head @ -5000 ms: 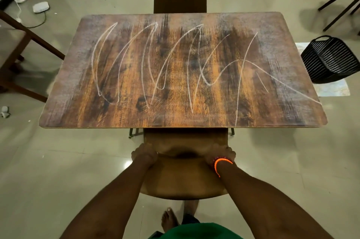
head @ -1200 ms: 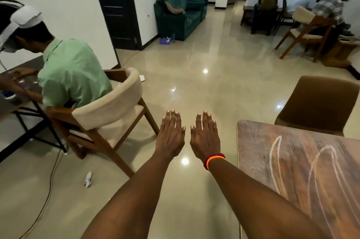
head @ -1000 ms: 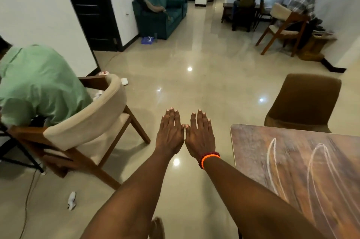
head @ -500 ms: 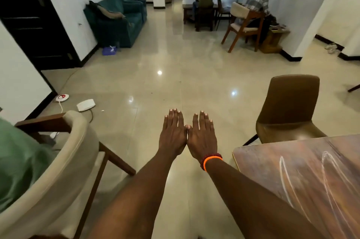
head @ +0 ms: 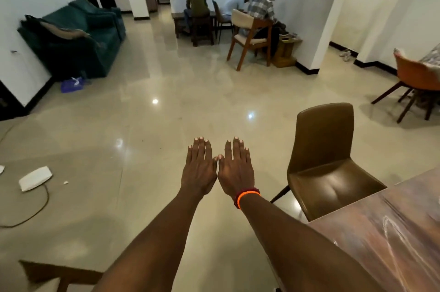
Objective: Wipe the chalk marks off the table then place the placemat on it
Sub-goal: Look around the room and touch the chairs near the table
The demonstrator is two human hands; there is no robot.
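left hand and right hand: held out flat, fingers straight, nothing gripped | table: lower right, chalk marks unwiped | placemat: not seen (likely light and floppy; best taken by two edges)

colours in the room
brown wood-grain table with white chalk marks; teal sofa upper left; orange wristband.
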